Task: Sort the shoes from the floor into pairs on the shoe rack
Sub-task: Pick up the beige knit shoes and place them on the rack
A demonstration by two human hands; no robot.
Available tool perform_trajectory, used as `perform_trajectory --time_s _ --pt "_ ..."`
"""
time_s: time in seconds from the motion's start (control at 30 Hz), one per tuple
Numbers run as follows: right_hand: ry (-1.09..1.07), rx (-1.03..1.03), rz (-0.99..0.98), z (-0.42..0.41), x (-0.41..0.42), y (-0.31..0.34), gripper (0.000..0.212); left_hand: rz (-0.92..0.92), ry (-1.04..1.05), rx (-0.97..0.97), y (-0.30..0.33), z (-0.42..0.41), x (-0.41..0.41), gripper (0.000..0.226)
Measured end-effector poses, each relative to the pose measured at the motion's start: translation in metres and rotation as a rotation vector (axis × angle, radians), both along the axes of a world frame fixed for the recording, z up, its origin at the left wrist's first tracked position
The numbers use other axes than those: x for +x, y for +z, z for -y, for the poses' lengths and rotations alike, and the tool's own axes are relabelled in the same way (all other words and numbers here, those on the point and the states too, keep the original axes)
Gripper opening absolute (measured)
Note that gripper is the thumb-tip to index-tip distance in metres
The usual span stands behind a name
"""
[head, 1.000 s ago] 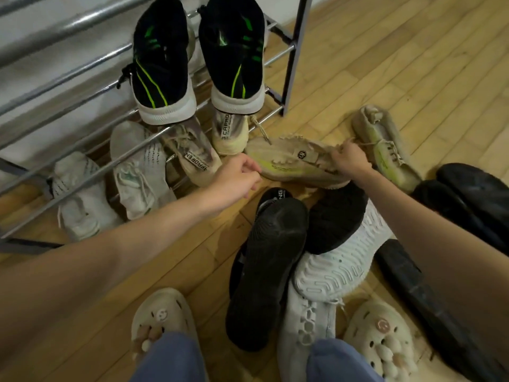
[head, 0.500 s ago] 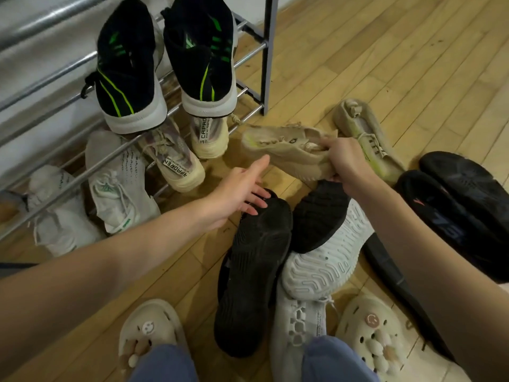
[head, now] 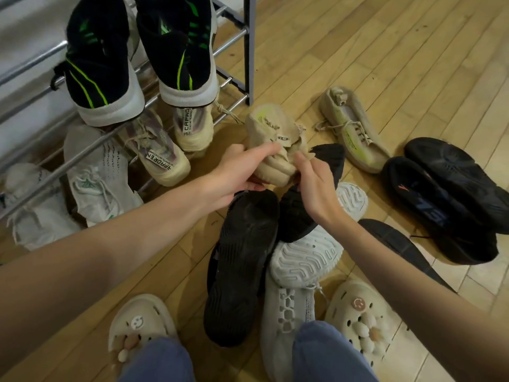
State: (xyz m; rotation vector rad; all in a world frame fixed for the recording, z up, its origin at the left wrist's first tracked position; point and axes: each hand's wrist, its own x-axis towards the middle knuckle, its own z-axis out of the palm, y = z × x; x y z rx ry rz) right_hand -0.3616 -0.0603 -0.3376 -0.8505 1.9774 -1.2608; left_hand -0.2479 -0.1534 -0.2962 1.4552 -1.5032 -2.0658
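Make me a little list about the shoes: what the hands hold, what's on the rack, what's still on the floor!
held: beige shoe, gripped by left hand and right hand
matching shoe: beige shoe on floor, to the right
upper rack bar: black-and-green pair
lower rack: cream pair, white pair
floor pile: black shoe sole-up, white-soled shoe
floor, right: black pair

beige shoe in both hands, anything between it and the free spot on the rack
Nothing visible blocks it. The beige shoe, held by the left hand and right hand, sits just off the shoe rack corner post. The lower rails nearest it look open beside the cream sneaker; its mate lies to the right.
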Motion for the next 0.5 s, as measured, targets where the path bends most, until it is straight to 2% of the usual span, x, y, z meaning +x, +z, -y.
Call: perform_trajectory --time_s 0.03,0.1,0.17,0.2,0.27,0.33,0.5 --pt "0.014 -0.01 -0.04 -0.001 -0.003 -0.001 0.045 -0.02 0.027 0.005 -0.001 0.0 0.001 0.043" --pt "0.025 -0.006 -0.259 0.001 -0.017 -0.001 0.041 -0.051 0.061 0.026 -0.003 -0.002 0.002 0.042" --pt "-0.016 0.117 -0.527 0.013 -0.048 -0.01 0.028 -0.073 0.062 0.034 -0.004 -0.005 0.003 0.042" --pt "-0.045 0.237 -0.604 0.022 -0.067 -0.019 0.032 -0.079 0.051 0.025 -0.004 -0.007 0.004 0.041" --pt "-0.087 0.462 -0.588 0.034 -0.103 -0.036 0.06 -0.093 0.037 0.005 -0.003 -0.009 0.006 0.038" --pt "-0.131 0.582 -0.496 0.038 -0.129 -0.049 0.074 -0.11 0.036 0.006 -0.002 -0.009 0.007 0.037" --pt "-0.146 0.703 -0.395 0.027 -0.168 -0.065 0.072 -0.144 0.02 0.027 0.002 -0.008 0.008 0.043"
